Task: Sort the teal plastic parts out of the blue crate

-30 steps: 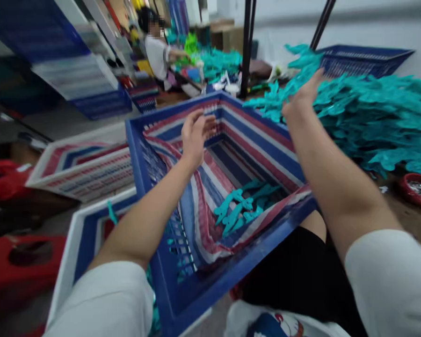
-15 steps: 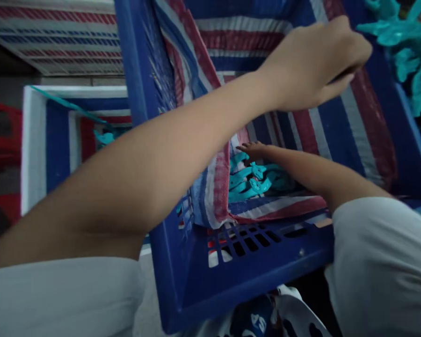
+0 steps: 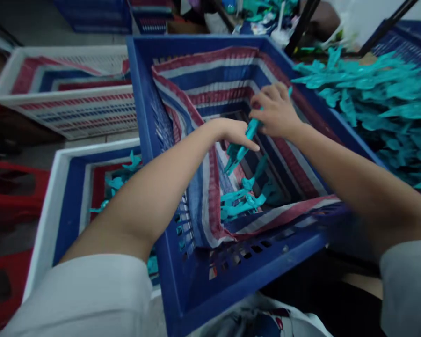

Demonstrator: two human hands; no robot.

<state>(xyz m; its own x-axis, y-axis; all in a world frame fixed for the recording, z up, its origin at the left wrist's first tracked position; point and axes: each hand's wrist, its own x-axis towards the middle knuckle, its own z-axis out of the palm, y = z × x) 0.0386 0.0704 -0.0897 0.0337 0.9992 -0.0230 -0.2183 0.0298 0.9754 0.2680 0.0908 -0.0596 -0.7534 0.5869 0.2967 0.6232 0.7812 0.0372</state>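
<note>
A long teal plastic piece [image 3: 252, 128] slants between my two hands above the inside of the blue crate [image 3: 140, 93]. My right hand [image 3: 275, 110] grips its upper end with bent fingers. My left hand [image 3: 236, 132] is closed around its lower part, the thumb laid across it and the other fingers mostly hidden. Below them, more teal plastic pieces [image 3: 245, 201] lie on the crate's striped woven lining [image 3: 215, 196]. Their exact kind cannot be made out.
At right rises a big heap of teal pieces [image 3: 396, 103]. To the left stand a white crate [image 3: 45, 224] with some teal pieces in it, another white lined crate [image 3: 66, 112] behind, and red plastic stools [image 3: 17, 187]. Dark metal legs [image 3: 301, 28] stand beyond.
My left hand has come back from the crate's right side to its middle. My right hand has lifted from the crate's bottom. A teal piece is now between both hands, and the view has tilted up.
</note>
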